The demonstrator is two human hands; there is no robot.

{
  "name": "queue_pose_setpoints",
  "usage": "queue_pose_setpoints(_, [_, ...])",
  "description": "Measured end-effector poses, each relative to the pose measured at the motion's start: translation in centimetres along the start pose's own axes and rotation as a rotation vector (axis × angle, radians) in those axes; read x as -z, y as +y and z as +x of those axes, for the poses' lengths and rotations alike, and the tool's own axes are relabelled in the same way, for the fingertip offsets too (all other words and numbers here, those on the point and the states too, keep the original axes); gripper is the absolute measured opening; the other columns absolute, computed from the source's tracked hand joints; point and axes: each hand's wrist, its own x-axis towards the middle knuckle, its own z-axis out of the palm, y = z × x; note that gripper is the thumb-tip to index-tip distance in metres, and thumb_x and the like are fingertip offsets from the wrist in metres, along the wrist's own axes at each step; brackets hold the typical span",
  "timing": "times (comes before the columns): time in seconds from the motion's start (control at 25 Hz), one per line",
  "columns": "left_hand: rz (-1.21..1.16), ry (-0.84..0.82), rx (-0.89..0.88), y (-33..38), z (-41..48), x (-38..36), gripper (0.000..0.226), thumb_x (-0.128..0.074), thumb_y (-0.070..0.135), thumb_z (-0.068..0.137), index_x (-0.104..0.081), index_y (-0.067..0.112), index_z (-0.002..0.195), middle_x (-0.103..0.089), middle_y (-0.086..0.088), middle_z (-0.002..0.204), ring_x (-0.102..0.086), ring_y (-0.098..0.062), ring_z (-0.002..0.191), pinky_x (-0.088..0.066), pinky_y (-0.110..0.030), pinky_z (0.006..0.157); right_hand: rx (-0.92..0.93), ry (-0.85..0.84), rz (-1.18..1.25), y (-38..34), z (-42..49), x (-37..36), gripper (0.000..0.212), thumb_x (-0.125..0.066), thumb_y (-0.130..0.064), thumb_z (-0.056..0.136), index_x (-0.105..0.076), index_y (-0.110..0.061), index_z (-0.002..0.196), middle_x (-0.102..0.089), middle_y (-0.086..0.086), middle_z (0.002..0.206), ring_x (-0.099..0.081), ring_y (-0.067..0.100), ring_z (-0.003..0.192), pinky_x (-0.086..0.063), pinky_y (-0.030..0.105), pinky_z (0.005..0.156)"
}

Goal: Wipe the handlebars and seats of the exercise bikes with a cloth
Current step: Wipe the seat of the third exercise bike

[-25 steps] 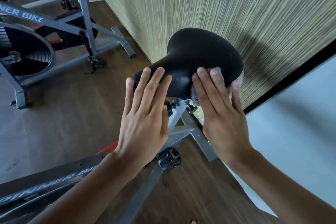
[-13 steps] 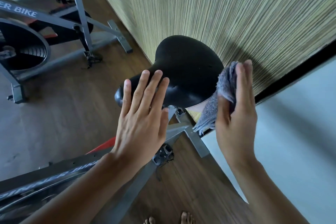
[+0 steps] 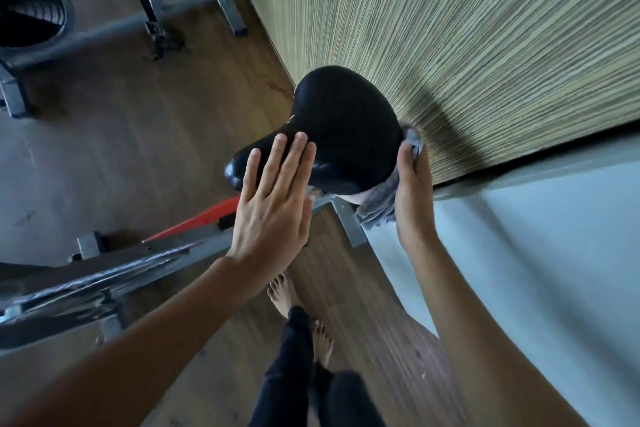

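Two risks. Cloth (image 3: 379, 206) hangs loose below right hand (image 3: 412, 191); tail could slip from grip or snag on grey frame (image 3: 348, 224) under seat (image 3: 346, 128) if stroke runs downward. Left hand (image 3: 273, 204) only lies flat on seat nose, fingers straight, pressed together; hard push from right could swivel seat. Right hand pinches cloth against seat's right rear edge, fingers hidden behind. Seat: black, smooth, glossy at nose, broad at rear, close to striped wall (image 3: 450, 45). Cloth grey, crumpled.
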Motion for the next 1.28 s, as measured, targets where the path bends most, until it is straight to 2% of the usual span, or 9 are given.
queue_pose_setpoints(0.24, [-0.134,-0.031,0.053,0.5,1.6,2.0,0.056,-0.044,0.023,0.102,-0.029,0.008,0.154,-0.021,-0.007,0.163,-0.013,-0.024,0.152,-0.008,-0.048,0.124,0.029,-0.027,-0.293,-3.7,1.8,-0.6,0.042,-0.041,-0.034,0.105,-0.049,-0.012,0.140,-0.054,-0.001,0.140,-0.047,0.014,0.133,-0.035,0.029,0.114])
queue_pose_setpoints(0.36, [-0.151,-0.046,0.059,1.1,3.0,1.9,0.052,-0.040,0.024,0.104,-0.031,0.008,0.153,-0.025,-0.007,0.162,-0.016,-0.023,0.152,-0.016,-0.050,0.123,0.009,-0.208,-0.455,-6.3,3.7,-0.3,0.048,-0.036,-0.036,0.108,-0.045,-0.005,0.144,-0.047,0.012,0.149,-0.043,0.005,0.133,-0.025,0.007,0.108])
queue_pose_setpoints(0.44, [-0.143,-0.019,0.091,1.2,3.8,1.4,0.049,-0.042,0.022,0.105,-0.035,0.007,0.151,-0.030,-0.007,0.160,-0.022,-0.024,0.150,-0.023,-0.051,0.120,0.018,-0.301,-0.515,-8.0,5.6,-1.0,0.049,-0.033,-0.031,0.109,-0.050,0.009,0.132,-0.055,0.026,0.133,-0.051,0.001,0.119,-0.023,-0.003,0.101])
queue_pose_setpoints(0.56, [-0.119,0.011,0.086,1.1,3.7,0.8,0.048,-0.043,0.020,0.105,-0.037,0.008,0.151,-0.031,-0.007,0.159,-0.025,-0.024,0.149,-0.027,-0.050,0.118,0.016,-0.417,-0.650,-10.5,8.6,-3.1,0.047,-0.034,-0.033,0.108,-0.056,0.008,0.121,-0.058,0.027,0.124,-0.056,0.019,0.110,-0.037,0.015,0.099])
queue_pose_setpoints(0.68, [-0.124,0.046,0.087,1.1,3.9,0.7,0.047,-0.045,0.018,0.104,-0.039,0.009,0.150,-0.033,-0.005,0.158,-0.028,-0.023,0.148,-0.031,-0.050,0.116,0.039,-0.571,-0.832,-11.8,11.5,-6.0,0.046,-0.036,-0.049,0.102,-0.065,-0.025,0.128,-0.061,-0.005,0.135,-0.053,0.014,0.127,-0.036,0.035,0.111])
queue_pose_setpoints(0.92, [-0.151,0.077,0.107,1.3,3.9,1.0,0.045,-0.047,0.018,0.103,-0.044,0.010,0.147,-0.038,-0.004,0.156,-0.032,-0.023,0.146,-0.034,-0.050,0.115,0.024,-0.820,-1.043,-13.0,14.2,-11.1,0.043,-0.046,-0.056,0.081,-0.075,-0.032,0.102,-0.072,-0.009,0.112,-0.062,0.016,0.111,-0.040,0.040,0.107])
queue_pose_setpoints(1.04, [-0.167,0.050,0.106,1.1,3.9,1.1,0.044,-0.045,0.019,0.104,-0.043,0.010,0.148,-0.037,-0.003,0.156,-0.030,-0.021,0.147,-0.033,-0.049,0.116,0.032,-0.754,-0.876,-12.5,13.8,-9.1,0.040,-0.045,-0.056,0.087,-0.072,-0.041,0.113,-0.067,-0.019,0.124,-0.057,0.005,0.122,-0.036,0.038,0.113])
queue_pose_setpoints(1.2, [-0.176,0.020,0.099,0.9,3.9,1.2,0.044,-0.045,0.019,0.104,-0.043,0.011,0.148,-0.037,-0.004,0.156,-0.030,-0.021,0.147,-0.029,-0.047,0.119,0.095,-0.490,-0.662,-10.0,10.8,-4.2,0.037,-0.039,-0.033,0.107,-0.057,-0.026,0.137,-0.055,-0.012,0.142,-0.045,-0.005,0.128,-0.030,0.012,0.109])
queue_pose_setpoints(1.28, [-0.186,0.009,0.104,0.8,3.9,1.4,0.045,-0.045,0.019,0.104,-0.043,0.010,0.148,-0.037,-0.004,0.156,-0.029,-0.021,0.148,-0.025,-0.045,0.121,0.110,-0.326,-0.559,-7.8,8.5,-2.2,0.038,-0.038,-0.026,0.107,-0.053,-0.017,0.141,-0.053,-0.006,0.145,-0.044,0.000,0.132,-0.030,0.018,0.114])
